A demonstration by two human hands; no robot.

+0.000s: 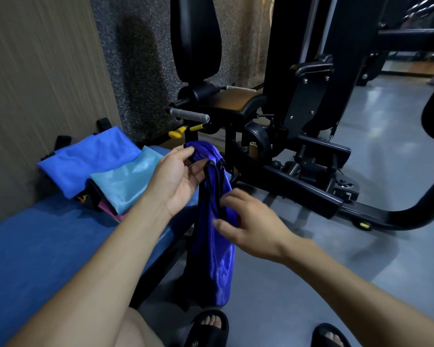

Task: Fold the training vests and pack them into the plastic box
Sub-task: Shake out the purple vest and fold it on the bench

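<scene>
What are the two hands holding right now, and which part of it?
Both hold the dark blue vest, which hangs down. The left hand pinches its bunched top end; the right hand grips it partway down, by the black-trimmed edge.

royal-blue vest [214,246] — hanging, folded vests [105,169] stacked

Colours, gym bench scene
Vest [214,249] royal blue, black trim; folded vests [90,159] blue and teal [125,181]; bench [35,246] blue; machine [311,96] black; floor [361,259] grey.
</scene>
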